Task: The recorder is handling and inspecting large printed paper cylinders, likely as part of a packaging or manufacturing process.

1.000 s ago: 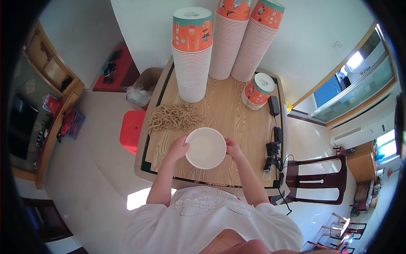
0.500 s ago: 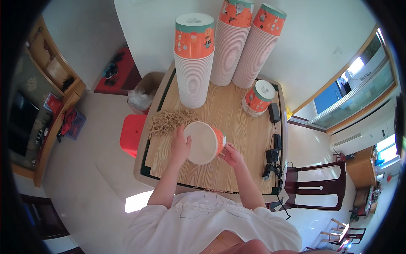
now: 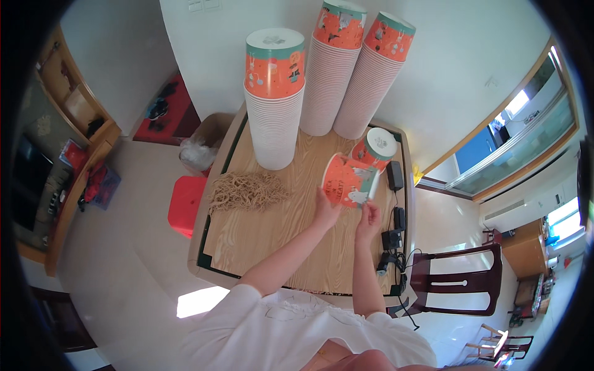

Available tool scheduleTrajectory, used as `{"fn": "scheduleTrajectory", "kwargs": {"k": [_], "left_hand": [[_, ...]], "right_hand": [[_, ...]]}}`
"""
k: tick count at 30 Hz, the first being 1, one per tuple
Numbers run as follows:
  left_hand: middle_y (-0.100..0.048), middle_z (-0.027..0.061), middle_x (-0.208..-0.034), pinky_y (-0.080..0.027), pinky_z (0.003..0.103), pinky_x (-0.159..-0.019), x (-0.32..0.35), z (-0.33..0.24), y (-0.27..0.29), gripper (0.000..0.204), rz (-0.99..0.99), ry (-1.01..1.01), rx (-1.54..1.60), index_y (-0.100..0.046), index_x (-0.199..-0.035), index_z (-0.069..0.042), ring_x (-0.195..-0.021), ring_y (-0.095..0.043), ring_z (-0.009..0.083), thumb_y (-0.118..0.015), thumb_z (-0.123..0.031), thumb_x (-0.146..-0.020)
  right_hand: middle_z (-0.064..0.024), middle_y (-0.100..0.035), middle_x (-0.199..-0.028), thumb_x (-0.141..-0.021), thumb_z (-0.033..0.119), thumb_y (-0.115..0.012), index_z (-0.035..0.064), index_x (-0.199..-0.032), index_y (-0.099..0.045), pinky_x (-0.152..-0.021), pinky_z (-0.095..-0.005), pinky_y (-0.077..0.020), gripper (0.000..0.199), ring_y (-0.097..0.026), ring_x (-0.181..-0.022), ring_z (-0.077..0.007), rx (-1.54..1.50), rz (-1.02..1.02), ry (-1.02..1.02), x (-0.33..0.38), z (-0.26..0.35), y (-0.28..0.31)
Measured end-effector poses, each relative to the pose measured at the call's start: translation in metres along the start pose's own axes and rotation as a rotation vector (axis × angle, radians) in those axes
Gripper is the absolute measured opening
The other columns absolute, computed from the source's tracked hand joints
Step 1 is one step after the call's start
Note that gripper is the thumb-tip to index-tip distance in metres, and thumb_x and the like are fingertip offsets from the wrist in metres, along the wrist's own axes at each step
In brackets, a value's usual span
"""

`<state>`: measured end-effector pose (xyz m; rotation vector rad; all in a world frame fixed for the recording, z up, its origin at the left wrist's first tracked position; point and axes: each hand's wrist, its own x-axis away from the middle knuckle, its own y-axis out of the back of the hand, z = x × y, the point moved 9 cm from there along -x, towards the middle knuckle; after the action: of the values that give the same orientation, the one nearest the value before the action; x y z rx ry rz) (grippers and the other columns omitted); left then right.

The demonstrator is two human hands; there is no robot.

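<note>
An orange and green paper bucket [image 3: 346, 181] with a printed ghost lies tilted on its side in the air, its rim toward the left and its base toward the right. My left hand [image 3: 327, 210] grips it near the rim, fingers partly hidden. At the base end, my right hand [image 3: 370, 217] pinches the bottom edge. Just behind it, partly covered by it, stands a short upside-down stack of matching buckets [image 3: 375, 146]. A tangle of tan string [image 3: 247, 192] lies on the wood-grain table to the left of my hands.
Three tall stacks of upside-down buckets rise at the back: a left stack [image 3: 274, 127], a middle stack [image 3: 330, 83] and a right stack [image 3: 371, 86]. Black adapters and cables [image 3: 391, 240] line the table's right edge. A dark chair [image 3: 458, 281] and red stool [image 3: 187, 204] flank the table.
Both hands have moved right and farther away with the bucket. It has turned from its open mouth facing me to its printed side facing me, and now overlaps the short stack.
</note>
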<state>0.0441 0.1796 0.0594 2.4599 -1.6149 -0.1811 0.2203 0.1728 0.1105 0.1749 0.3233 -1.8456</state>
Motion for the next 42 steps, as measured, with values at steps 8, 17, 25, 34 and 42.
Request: {"fn": "scheduleTrajectory", "kwargs": {"k": [8,17,25,34,42], "left_hand": [[-0.056,0.0072,-0.09,-0.046,0.034,-0.073,-0.068,-0.031,-0.149,0.027,0.232,0.599,0.932,-0.048,-0.096,-0.005,-0.08,-0.055,0.0184,-0.05,0.0,-0.07],[-0.056,0.0059,-0.087,-0.048,0.032,-0.066,-0.101,-0.006,-0.228,0.019,0.206,0.756,1.246,-0.051,-0.091,-0.006,-0.072,-0.056,0.0184,-0.052,-0.002,-0.072],[-0.053,0.0039,-0.08,-0.049,0.034,-0.063,-0.102,-0.007,-0.247,0.016,0.184,0.824,1.264,-0.047,-0.089,-0.009,-0.075,-0.058,0.0192,-0.052,-0.007,-0.074],[-0.05,0.0036,-0.081,-0.047,0.037,-0.068,-0.089,-0.005,-0.279,0.018,0.304,0.829,1.308,-0.044,-0.088,-0.011,-0.079,-0.057,0.021,-0.055,-0.007,-0.074],[-0.05,0.004,-0.082,-0.046,0.039,-0.068,-0.087,0.017,-0.295,0.027,0.376,0.941,1.293,-0.042,-0.094,-0.016,-0.079,-0.056,0.0219,-0.056,-0.008,-0.072]], "right_hand": [[-0.013,-0.058,-0.096,-0.077,0.002,-0.05,0.0013,-0.083,-0.053,-0.082,-0.0356,-0.0399,0.006,-0.053,-0.091,-0.0289,0.703,0.108,0.551,-0.106,0.103,-0.003],[-0.0102,-0.059,-0.093,-0.073,0.0,-0.054,0.0036,-0.08,-0.052,-0.08,-0.0354,-0.0385,0.008,-0.053,-0.088,-0.0285,0.993,0.407,0.744,-0.176,0.088,-0.048],[-0.009,-0.059,-0.09,-0.067,-0.004,-0.056,0.0034,-0.075,-0.054,-0.072,-0.0336,-0.0436,0.01,-0.054,-0.085,-0.028,0.893,0.591,0.707,-0.219,0.069,-0.034],[-0.008,-0.058,-0.085,-0.066,-0.005,-0.053,0.0064,-0.076,-0.054,-0.072,-0.0356,-0.0433,0.015,-0.054,-0.085,-0.0273,1.08,0.769,0.822,-0.261,0.061,-0.054],[-0.0066,-0.058,-0.083,-0.064,-0.003,-0.056,0.0052,-0.075,-0.053,-0.073,-0.0354,-0.043,0.014,-0.054,-0.084,-0.0254,1.13,0.831,0.873,-0.257,0.035,-0.056]]}}
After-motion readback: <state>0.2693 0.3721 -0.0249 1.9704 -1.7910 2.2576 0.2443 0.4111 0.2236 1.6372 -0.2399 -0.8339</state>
